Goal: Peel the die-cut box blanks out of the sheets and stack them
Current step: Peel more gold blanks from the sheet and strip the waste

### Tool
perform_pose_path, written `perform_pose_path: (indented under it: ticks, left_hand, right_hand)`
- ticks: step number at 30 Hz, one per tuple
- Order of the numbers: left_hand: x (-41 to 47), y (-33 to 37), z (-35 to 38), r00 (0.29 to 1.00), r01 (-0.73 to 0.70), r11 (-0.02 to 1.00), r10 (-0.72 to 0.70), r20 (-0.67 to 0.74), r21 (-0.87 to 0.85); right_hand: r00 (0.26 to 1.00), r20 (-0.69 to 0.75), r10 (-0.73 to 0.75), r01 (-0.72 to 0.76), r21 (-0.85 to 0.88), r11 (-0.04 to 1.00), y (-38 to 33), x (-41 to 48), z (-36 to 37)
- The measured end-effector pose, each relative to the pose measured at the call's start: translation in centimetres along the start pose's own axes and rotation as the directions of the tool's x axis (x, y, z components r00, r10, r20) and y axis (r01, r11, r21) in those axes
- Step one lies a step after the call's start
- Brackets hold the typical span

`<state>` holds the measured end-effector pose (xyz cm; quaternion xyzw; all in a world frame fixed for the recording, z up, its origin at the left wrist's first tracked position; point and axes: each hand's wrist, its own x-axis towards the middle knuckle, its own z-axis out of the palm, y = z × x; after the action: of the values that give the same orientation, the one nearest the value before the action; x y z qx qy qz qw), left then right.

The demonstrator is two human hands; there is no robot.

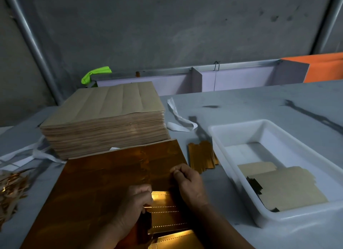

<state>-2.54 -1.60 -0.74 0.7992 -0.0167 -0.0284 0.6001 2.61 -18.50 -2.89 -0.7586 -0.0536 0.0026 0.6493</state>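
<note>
Copper-gold foil covers the sheet (104,183), which lies flat on the grey table (259,104), near and left of centre. At its near right corner a blank (165,209) shows as a brighter gold panel crossed by dotted cut lines, lying between the two hands. The left hand (133,206) has its fingers curled tight and pinches the blank's left edge, where it meets the sheet. The right hand (187,183) is curled too, thumb and fingertips nipping the sheet's right edge just beyond the blank's far side.

Just right of the sheet, between it and the tub, sits a small pile of gold strips (201,156). The white plastic tub (222,137) stands to the right, long side running near to far. Inside, toward its near end, lies a low stack of blanks (289,191), brown side up, with another brown piece (256,168) partly under it on the far side and a few dark bits (254,185) at its left edge.

Beyond the sheet, touching its far edge, rises a tall stack (104,119) of brown sheets. A white strip (178,117) curls on the table just right of that stack. At the near left edge is a heap of thin scrap (11,189). Far off, a green cloth (96,73) lies behind the tall stack.
</note>
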Motion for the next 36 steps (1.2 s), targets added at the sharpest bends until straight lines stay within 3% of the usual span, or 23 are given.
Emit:
perform_pose_path:
  ticks: [11,19,22,24,29,36]
  left_hand:
    - [0.4,-1.1,-1.2,0.968,0.042,0.946,-0.118,-0.221,-0.321]
    - [1.2,-1.6,-1.7,0.927,0.117,0.787,-0.305,-0.217,-0.606]
    - [1.4,-1.6,-2.0,0.923,0.121,0.725,-0.334,-0.191,-0.678]
    - [1.5,-1.5,-2.1,0.926,0.132,0.72,-0.335,-0.174,-0.681]
    - [1.3,-1.1,-1.5,0.945,0.178,0.87,-0.282,-0.167,-0.46]
    - [1.3,-0.8,-1.2,0.942,0.195,0.894,-0.286,-0.178,-0.404]
  right_hand:
    - [1.0,0.01,-0.004,0.004,0.061,0.998,-0.1,-0.3,0.2]
    - [0.997,-0.07,-0.025,0.049,0.359,0.932,0.4,0.1,-0.1]
    - [0.995,-0.089,-0.043,0.074,0.385,0.92,0.4,0.0,-0.1]
    - [0.996,-0.071,-0.048,0.071,0.358,0.931,0.5,0.0,0.1]
    - [0.998,-0.036,-0.058,0.066,0.276,0.959,0.4,-0.1,0.3]
    - [0.999,-0.034,-0.036,0.044,0.274,0.961,0.1,-0.3,0.1]
